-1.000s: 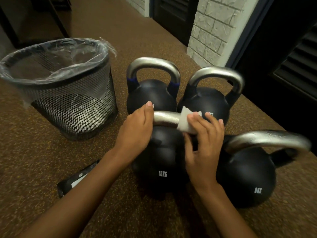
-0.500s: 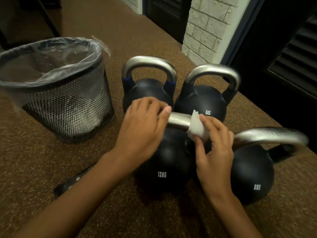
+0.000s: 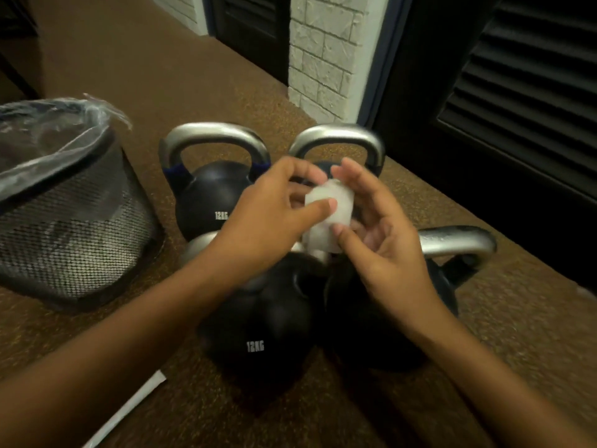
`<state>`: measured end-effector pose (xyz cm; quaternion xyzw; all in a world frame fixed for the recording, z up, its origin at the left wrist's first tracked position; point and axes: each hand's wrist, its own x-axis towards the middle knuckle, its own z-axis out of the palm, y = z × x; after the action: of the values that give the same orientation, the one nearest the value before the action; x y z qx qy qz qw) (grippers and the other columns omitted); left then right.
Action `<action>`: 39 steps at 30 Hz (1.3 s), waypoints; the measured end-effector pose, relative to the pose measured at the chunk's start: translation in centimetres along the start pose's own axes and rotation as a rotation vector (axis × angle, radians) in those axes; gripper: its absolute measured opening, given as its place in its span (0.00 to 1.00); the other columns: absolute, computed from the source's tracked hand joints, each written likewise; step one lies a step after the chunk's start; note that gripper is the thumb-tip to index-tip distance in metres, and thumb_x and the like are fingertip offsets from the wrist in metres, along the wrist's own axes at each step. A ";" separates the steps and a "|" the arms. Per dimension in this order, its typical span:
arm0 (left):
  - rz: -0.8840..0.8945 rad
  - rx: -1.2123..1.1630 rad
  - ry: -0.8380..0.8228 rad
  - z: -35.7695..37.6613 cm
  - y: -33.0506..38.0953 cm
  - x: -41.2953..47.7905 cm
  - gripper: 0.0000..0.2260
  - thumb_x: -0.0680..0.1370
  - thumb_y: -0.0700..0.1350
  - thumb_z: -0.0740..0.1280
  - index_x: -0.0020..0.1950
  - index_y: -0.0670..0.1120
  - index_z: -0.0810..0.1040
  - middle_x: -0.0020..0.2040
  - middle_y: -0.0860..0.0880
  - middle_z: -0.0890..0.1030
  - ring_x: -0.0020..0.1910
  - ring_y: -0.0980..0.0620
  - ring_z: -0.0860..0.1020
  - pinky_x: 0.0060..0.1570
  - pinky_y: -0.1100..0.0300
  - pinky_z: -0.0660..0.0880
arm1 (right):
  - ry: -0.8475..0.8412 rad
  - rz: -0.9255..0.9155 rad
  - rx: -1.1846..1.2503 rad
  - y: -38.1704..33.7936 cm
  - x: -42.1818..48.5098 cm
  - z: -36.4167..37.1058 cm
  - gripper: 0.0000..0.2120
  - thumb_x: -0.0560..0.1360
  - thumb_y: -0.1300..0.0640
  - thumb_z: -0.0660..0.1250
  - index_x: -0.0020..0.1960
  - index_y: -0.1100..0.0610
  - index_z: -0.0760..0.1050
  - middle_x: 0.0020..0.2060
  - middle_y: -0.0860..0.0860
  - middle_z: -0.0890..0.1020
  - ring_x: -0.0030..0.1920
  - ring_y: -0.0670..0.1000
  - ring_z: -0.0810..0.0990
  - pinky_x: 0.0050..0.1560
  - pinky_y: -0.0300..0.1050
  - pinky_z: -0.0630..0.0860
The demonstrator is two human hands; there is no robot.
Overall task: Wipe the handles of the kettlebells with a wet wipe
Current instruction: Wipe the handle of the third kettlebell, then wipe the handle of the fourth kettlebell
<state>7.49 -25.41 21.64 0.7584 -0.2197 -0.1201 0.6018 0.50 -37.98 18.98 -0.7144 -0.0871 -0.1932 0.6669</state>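
A: Why is the bin (image 3: pixel 80 221) way over on the left?

B: I think it waits there for the dirty wipe. It has a bag in it and stands near the far left kettlebell (image 3: pixel 210 195), so a toss is easy.

A: Why are the kettlebells so close to each other?

B: So the person can reach every handle from one spot, I guess. Two stand far and two stand near. The near left kettlebell (image 3: pixel 258 334) is right under the arms.

A: What does the left hand (image 3: pixel 268 221) do?

B: It pinches one side of the wet wipe (image 3: pixel 329 218) with its thumb and fingers.

A: Where is the wipe?

B: Up in the air, in the middle, between both hands (it touches no handle right now). The far right kettlebell (image 3: pixel 339 135) is just behind it.

A: And the right hand (image 3: pixel 384 240)?

B: It pinches the other side, with the thumb on the front. I guess both hands hold the wipe so they can fold it or turn it to a clean side.

A: What is on the right?

B: The near right kettlebell (image 3: pixel 371 344). Its shiny handle (image 3: pixel 458 244) sticks out to the right with nothing on it. Maybe it gets wiped next.
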 end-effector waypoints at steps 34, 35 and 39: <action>0.495 0.778 0.273 14.8 -2.0 0.5 0.13 0.77 0.50 0.62 0.56 0.48 0.80 0.59 0.48 0.76 0.57 0.52 0.71 0.58 0.59 0.65 | 0.244 0.136 -0.558 6.1 -2.7 -15.8 0.21 0.79 0.45 0.47 0.48 0.56 0.74 0.43 0.49 0.75 0.48 0.50 0.73 0.52 0.52 0.71; 0.503 0.786 0.241 14.9 -2.1 0.3 0.14 0.77 0.51 0.62 0.58 0.47 0.79 0.57 0.49 0.78 0.56 0.53 0.73 0.60 0.59 0.64 | 0.244 0.124 -0.551 6.2 -2.6 -15.8 0.21 0.79 0.45 0.47 0.49 0.56 0.74 0.43 0.49 0.75 0.48 0.49 0.73 0.52 0.50 0.71; 0.541 0.787 0.173 14.6 -2.8 0.4 0.18 0.75 0.54 0.65 0.60 0.45 0.76 0.58 0.50 0.80 0.58 0.55 0.75 0.63 0.60 0.64 | 0.252 0.094 -0.539 6.6 -2.6 -15.8 0.19 0.79 0.44 0.46 0.49 0.52 0.74 0.43 0.47 0.75 0.48 0.49 0.72 0.51 0.42 0.68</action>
<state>1.85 -37.62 15.34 0.8513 -0.3870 0.1962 0.2949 -1.83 -53.87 12.47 -0.8394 0.0837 -0.2654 0.4668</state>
